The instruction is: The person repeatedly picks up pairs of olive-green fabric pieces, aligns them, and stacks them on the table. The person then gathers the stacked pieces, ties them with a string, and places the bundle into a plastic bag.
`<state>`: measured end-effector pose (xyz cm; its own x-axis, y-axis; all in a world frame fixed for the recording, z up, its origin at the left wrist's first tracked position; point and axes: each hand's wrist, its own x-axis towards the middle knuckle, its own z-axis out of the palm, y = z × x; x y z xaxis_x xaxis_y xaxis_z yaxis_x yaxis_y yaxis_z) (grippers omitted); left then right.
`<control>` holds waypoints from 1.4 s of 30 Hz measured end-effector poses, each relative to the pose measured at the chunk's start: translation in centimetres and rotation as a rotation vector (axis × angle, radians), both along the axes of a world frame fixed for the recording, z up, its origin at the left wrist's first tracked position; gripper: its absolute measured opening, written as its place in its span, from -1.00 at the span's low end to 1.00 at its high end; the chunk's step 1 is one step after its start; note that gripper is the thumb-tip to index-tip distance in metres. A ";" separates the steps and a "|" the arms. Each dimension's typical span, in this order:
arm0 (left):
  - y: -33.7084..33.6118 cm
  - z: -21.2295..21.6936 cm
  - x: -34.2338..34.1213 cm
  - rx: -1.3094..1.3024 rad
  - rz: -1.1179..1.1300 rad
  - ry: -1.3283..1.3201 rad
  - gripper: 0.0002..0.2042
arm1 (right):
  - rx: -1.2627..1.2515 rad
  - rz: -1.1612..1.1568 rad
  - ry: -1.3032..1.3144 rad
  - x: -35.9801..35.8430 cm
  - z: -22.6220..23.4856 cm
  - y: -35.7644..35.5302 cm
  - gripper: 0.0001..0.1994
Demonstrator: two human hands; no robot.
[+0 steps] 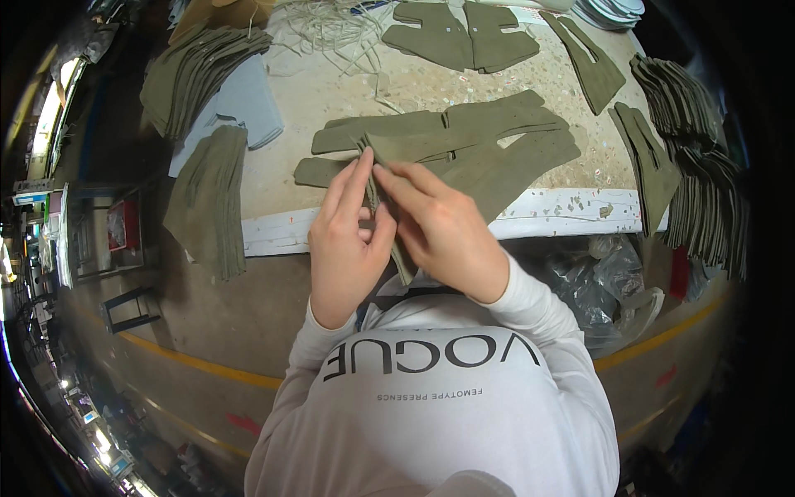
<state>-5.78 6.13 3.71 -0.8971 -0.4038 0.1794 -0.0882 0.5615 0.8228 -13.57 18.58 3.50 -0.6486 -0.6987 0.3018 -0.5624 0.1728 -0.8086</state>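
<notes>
A: What are the hands doing?

B: Both are on one olive cut piece (447,145), the glove-shaped one lying on the table (571,207) right at its near edge. The left hand (348,240) has its fingers nearly closed, pinching a narrow strip of that piece that hangs down over the table edge. The right hand (443,228) presses against the left, fingers curled tight on the same strip, its fingertips (383,172) laid on the cloth.

A: And the rest of the piece?

B: It spreads flat on the table, away from the hands and off to the right, its long finger-like tabs pointing left.

A: What else lies round it?

B: Beyond the piece, toward the far edge of the table, lies a pair of similar cuts (464,37). To its right are long strips (592,66) and a fanned stack (704,182) drooping over the table's right end. To its left is a second stack (195,74) on grey sheets (248,103), and one more bundle (211,203) hangs off the left corner. Below the table edge, right of the hands, sits a clear plastic bag (600,286).
</notes>
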 end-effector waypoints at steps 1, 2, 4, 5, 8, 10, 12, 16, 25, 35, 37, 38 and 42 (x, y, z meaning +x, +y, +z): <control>0.0 0.1 0.0 -0.006 0.022 0.006 -0.40 | -0.016 -0.007 -0.015 0.3 0.0 -0.2 -0.52; 0.2 0.1 0.1 -0.011 0.043 0.015 -0.39 | -0.028 -0.012 -0.026 0.5 0.1 -0.2 -0.53; 0.4 0.3 0.4 -0.005 0.048 -0.014 -0.36 | -0.051 -0.032 -0.047 0.7 0.2 -0.1 -0.57; 0.5 0.5 0.6 0.058 0.039 -0.007 -0.37 | -0.045 -0.029 -0.045 0.6 0.1 -0.1 -0.57; 0.9 0.7 0.9 0.284 -0.043 0.048 -0.42 | -0.063 -0.089 0.015 0.6 -0.5 -0.1 -0.54; 1.4 0.7 0.8 0.381 -0.045 0.030 -0.42 | -0.054 -0.115 0.004 0.0 -0.9 0.1 -0.50; 1.4 0.6 0.7 0.484 -0.120 0.042 -0.46 | -0.035 -0.106 -0.007 -1.2 -1.0 1.0 -0.50; 0.1 0.3 0.8 0.510 -0.139 0.086 -0.59 | -0.085 -0.006 0.003 -5.8 0.7 4.4 -0.57; -3.2 -2.1 1.2 0.440 -0.027 0.070 -0.68 | -0.198 -0.258 -0.191 -14.7 9.8 17.9 -0.62; -2.7 -3.4 1.6 0.432 -0.012 0.077 -0.70 | -0.395 -0.408 -0.300 -27.3 8.3 18.1 -0.57; -2.8 -3.8 1.6 0.412 0.006 0.067 -0.70 | -0.531 -0.459 -0.289 -28.6 6.4 17.8 -0.55; -2.9 -4.1 1.7 0.404 0.025 0.060 -0.70 | -0.619 -0.444 -0.282 -29.1 5.0 17.7 -0.54; -3.0 -4.7 2.4 0.423 0.052 0.048 -0.71 | -0.521 -0.679 -0.395 -29.0 -2.5 18.8 -0.50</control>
